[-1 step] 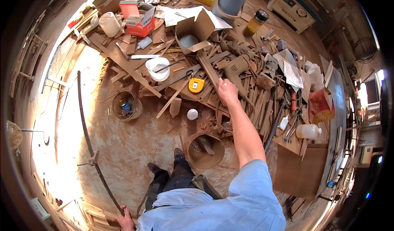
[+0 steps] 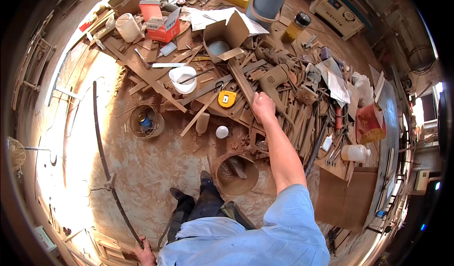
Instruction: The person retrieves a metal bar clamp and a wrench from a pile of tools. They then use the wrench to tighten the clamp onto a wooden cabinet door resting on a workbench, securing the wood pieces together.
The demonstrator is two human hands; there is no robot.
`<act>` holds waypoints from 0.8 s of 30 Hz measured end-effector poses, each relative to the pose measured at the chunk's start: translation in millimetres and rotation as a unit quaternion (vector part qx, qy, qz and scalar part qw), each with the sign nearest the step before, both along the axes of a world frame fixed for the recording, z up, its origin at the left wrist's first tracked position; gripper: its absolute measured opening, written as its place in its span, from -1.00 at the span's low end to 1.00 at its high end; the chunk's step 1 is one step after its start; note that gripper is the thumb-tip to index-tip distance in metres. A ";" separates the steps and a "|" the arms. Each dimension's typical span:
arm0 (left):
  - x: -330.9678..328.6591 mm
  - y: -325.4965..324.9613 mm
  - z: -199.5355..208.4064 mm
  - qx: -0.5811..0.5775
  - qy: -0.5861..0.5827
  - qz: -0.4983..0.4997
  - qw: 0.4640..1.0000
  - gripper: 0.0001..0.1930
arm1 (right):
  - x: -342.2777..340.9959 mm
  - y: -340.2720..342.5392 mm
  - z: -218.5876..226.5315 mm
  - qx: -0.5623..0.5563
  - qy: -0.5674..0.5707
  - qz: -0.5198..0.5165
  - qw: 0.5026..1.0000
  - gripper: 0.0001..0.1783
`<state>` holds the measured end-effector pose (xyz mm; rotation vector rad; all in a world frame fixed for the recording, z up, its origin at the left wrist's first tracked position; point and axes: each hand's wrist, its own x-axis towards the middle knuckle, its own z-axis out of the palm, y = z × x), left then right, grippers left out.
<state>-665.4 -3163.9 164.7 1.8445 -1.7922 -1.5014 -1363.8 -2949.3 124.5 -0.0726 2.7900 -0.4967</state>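
Observation:
My left hand point(image 2: 145, 253), at the lower left, is closed round the lower end of a long, dark, slightly curved stick point(image 2: 101, 148). A short crosspiece juts out near its middle. My right hand point(image 2: 263, 106) reaches forward to the cluttered bench, its fingers curled beside a flat wooden strip point(image 2: 241, 82). Whatever lies within those fingers is hidden. Left of that hand lies a yellow tape measure point(image 2: 227, 98). Just beyond the hand rests a dusty power tool point(image 2: 273, 79). A white plastic cup point(image 2: 183, 79) with a thin rod in it stands farther left.
Wood offcuts, a red box point(image 2: 163, 26), an open cardboard box point(image 2: 227, 34) and a jar of yellow liquid point(image 2: 295, 27) crowd the bench. On the floor before it stand two buckets point(image 2: 255, 172) point(image 2: 158, 130). A cardboard sheet point(image 2: 347, 197) is at the right.

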 end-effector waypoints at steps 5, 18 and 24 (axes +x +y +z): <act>-1.2 17.8 5.2 -0.036 -0.037 -0.043 0.998 -0.84 | -3.3 -4.5 -12.5 0.053 0.029 0.048 0.997 -0.68; -42.7 34.3 28.7 -0.093 -0.077 -0.112 0.986 -0.87 | -7.8 17.8 -14.3 0.058 -0.034 0.049 0.997 -0.73; -47.1 39.6 34.3 -0.065 -0.083 -0.085 0.991 -0.86 | -14.1 19.9 -18.3 0.059 -0.090 0.046 0.993 -0.72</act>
